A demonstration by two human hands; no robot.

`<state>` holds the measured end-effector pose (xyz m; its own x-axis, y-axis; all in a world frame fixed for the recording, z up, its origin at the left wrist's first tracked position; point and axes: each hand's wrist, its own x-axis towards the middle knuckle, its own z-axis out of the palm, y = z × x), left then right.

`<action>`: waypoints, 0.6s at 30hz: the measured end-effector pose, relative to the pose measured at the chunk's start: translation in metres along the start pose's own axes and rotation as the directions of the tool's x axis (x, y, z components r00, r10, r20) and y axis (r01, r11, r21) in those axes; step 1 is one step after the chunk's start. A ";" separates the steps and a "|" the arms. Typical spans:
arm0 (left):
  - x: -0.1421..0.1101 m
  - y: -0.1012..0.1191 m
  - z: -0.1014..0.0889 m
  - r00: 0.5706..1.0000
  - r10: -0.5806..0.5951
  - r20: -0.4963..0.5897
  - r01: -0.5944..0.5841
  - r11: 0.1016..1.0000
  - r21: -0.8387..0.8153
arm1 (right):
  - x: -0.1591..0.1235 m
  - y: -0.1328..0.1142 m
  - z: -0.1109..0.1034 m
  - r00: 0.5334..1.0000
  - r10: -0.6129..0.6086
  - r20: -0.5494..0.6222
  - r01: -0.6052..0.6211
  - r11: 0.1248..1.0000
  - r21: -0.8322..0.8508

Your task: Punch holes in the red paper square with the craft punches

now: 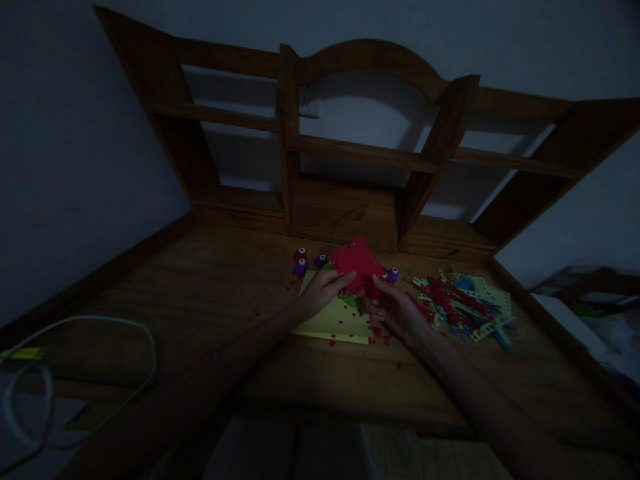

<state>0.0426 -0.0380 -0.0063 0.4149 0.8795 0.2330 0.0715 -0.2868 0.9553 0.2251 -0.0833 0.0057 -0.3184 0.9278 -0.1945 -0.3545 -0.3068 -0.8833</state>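
Observation:
A red sheet of paper (357,263) with small holes along its edges is held up above the desk. My left hand (320,292) is closed on its lower left edge, the thumb lying on top. My right hand (397,308) is at the sheet's right corner, closed around what looks like a small red craft punch (373,288), partly hidden by the fingers. Beneath lies a yellow sheet (320,323) strewn with tiny red paper bits (377,332). Something green (351,301) shows under the red sheet.
Small punches with eye-like tops, red (300,255) and purple (300,268), stand left of the sheet; another purple punch (393,274) is at right. A pile of red, blue and pale punched strips (463,303) covers the right side. A wooden shelf (350,153) backs the desk; a white cable (100,319) loops at left.

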 end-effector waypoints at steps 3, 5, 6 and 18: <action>0.001 0.000 -0.001 1.000 -0.007 0.003 0.007 0.998 -0.058 | -0.001 -0.004 -0.002 1.000 -0.002 0.010 0.002 0.999 0.050; 0.001 0.000 -0.002 1.000 -0.013 0.007 0.013 0.997 -0.072 | -0.001 -0.005 -0.004 1.000 -0.005 -0.003 0.005 0.998 0.067; 0.001 0.001 -0.002 1.000 -0.019 0.007 0.019 0.997 -0.070 | -0.001 -0.006 -0.004 1.000 -0.005 -0.010 0.005 0.997 0.072; -0.002 0.007 -0.002 0.999 -0.035 -0.011 0.035 0.999 -0.040 | 0.006 -0.016 -0.023 0.983 -0.137 -0.126 0.154 0.979 0.135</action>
<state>0.0403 -0.0406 0.0005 0.4026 0.8930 0.2012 0.0496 -0.2408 0.9693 0.2493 -0.0680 0.0083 -0.1535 0.9803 -0.1240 -0.5142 -0.1864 -0.8372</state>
